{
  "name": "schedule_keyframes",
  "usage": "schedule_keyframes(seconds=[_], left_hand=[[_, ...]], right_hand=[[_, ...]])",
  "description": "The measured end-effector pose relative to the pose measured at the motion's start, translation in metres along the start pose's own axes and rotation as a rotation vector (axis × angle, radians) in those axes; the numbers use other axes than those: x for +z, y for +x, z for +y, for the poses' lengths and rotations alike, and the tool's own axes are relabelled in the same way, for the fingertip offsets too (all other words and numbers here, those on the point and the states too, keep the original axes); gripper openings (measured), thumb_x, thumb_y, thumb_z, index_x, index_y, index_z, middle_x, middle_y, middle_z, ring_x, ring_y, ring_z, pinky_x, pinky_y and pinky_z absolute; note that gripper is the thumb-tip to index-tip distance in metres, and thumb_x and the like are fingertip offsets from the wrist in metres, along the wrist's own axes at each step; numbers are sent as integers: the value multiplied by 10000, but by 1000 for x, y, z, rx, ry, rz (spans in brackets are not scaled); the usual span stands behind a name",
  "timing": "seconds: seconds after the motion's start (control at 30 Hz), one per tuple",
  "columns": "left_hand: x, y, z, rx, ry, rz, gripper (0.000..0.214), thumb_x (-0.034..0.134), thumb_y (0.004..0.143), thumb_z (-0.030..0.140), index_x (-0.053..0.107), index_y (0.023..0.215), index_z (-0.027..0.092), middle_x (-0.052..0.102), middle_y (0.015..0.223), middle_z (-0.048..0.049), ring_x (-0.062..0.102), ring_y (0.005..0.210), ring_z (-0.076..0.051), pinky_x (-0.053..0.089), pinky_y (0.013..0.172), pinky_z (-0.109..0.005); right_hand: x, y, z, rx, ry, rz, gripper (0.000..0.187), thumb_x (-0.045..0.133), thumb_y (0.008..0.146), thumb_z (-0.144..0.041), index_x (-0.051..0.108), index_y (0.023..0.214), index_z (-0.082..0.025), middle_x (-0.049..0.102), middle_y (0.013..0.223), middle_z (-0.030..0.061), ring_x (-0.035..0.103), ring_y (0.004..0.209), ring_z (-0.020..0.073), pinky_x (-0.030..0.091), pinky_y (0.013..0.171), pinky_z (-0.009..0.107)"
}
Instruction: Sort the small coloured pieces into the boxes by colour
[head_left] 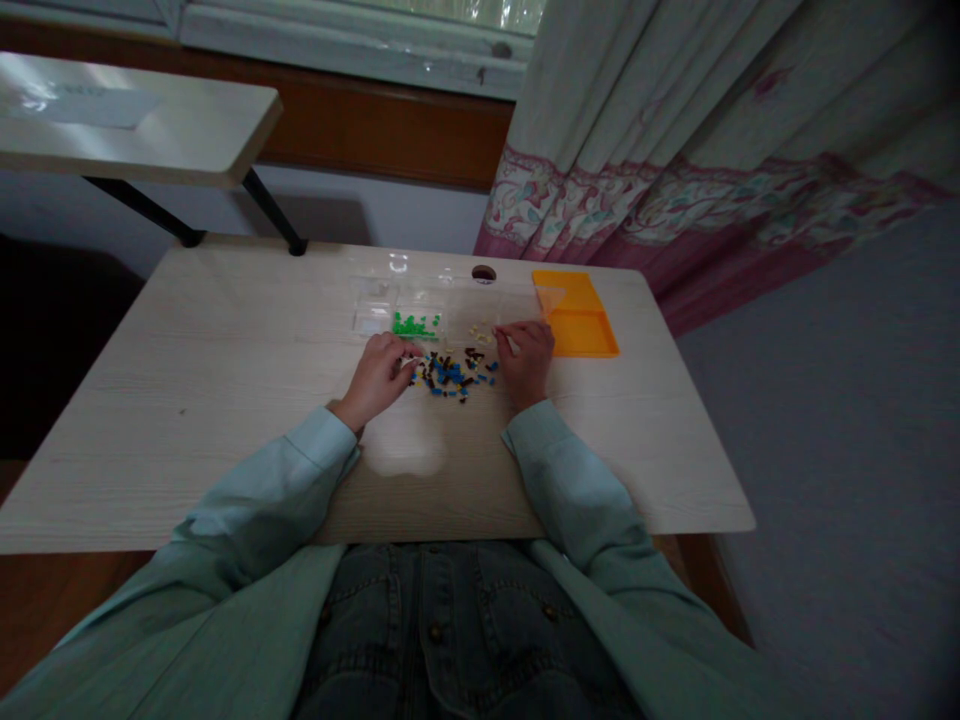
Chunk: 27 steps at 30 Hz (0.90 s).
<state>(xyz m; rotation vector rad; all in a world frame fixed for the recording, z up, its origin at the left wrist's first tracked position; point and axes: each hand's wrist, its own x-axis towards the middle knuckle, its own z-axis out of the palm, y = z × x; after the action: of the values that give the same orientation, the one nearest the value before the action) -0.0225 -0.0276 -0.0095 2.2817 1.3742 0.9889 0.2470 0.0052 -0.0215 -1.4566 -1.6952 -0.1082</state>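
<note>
A loose pile of tiny toy bricks (450,374), mostly blue, dark brown and yellow, lies on the table. At its left edge is my left hand (375,378), its bent fingers and thumb slightly apart beside the bricks. Behind the pile stands a clear divided tray (466,290). Green pieces (411,326) fill part of one compartment, and a few pale yellow pieces (480,331) lie in another. Over the yellow ones my right hand (529,356) is closed in a pinch; whatever sits between its fingertips is too small to make out.
An orange two-part tray (581,318) is to the right of the clear tray. A round cable hole (484,273) opens near the table's back edge. At the back left, a raised shelf (142,130) stands on black legs. A patterned curtain (600,170) hangs behind the table.
</note>
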Motion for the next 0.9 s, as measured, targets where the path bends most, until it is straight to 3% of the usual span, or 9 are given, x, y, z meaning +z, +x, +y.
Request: schedule_keyframes(seconds=[0.17,0.33,0.9], left_hand=[[-5,-1,1,-41,166,13,241,517,858,176,672,1042,195,575,990,-94,509,1011,-267,414,910,-438],[-8,-1,-3,-85,250,13,260,508,861,183,673,1062,178,547,978,-99,487,999,-274,408,909,-445],[-6,0,-5,-46,237,-36,295,514,912,258,672,1157,212,533,968,-100,490,957,-270,422,873,-444]], right_hand=[[2,0,2,-32,-6,12,181,612,906,-339,748,864,-227,699,858,50,588,905,217,442,904,412],[1,0,0,-10,-9,-20,198,597,914,-348,741,858,-224,695,871,55,592,924,225,438,921,426],[-1,0,-2,8,6,-30,194,593,914,-343,743,873,-227,689,865,55,592,911,217,437,917,413]])
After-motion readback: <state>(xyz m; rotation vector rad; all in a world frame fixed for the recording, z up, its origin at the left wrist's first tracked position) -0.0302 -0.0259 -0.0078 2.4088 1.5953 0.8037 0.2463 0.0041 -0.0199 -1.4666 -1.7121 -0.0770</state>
